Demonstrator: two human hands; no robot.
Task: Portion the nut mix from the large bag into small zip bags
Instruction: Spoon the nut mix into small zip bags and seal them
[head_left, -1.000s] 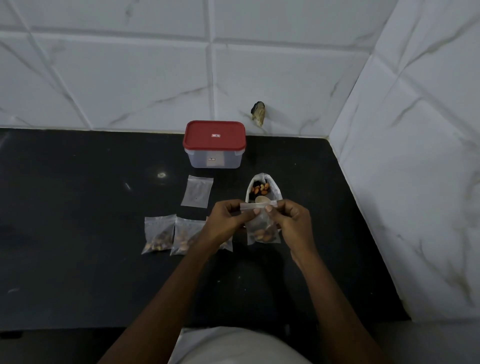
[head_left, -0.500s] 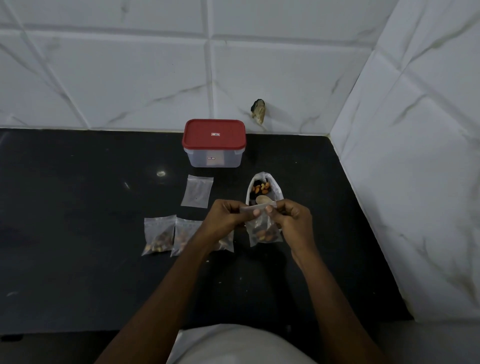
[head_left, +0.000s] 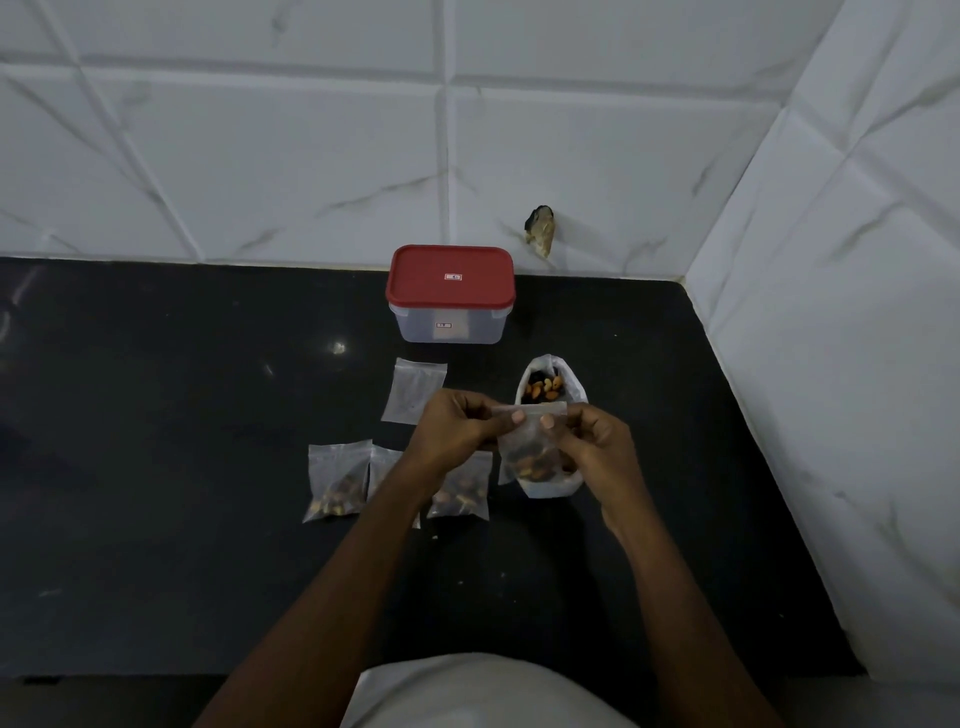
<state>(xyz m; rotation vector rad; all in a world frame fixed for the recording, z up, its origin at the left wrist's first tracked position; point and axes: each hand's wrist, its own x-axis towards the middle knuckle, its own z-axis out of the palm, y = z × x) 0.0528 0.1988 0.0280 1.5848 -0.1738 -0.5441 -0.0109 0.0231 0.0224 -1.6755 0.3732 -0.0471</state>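
A small zip bag (head_left: 530, 452) with nuts in its lower half hangs just above the black counter. My left hand (head_left: 457, 426) and my right hand (head_left: 592, 441) both pinch its top strip, thumbs on the near side. Right behind it stands the large white bag (head_left: 574, 387), open, with nut mix showing inside. Three filled small bags lie in a row to the left: one (head_left: 337, 480) fully visible, one (head_left: 382, 462) mostly hidden by my left forearm, one (head_left: 462, 491) beside the wrist. An empty zip bag (head_left: 413, 387) lies flat behind my left hand.
A clear plastic box with a red lid (head_left: 451, 293) stands at the back against the tiled wall (head_left: 260, 156). A second tiled wall (head_left: 831, 364) closes the right side of the black counter (head_left: 156, 467). A chipped hole (head_left: 540, 231) marks the back wall.
My hands have shifted slightly along the held bag's top strip; the spoon-like object seen at the large bag's mouth is now hidden behind the strip.
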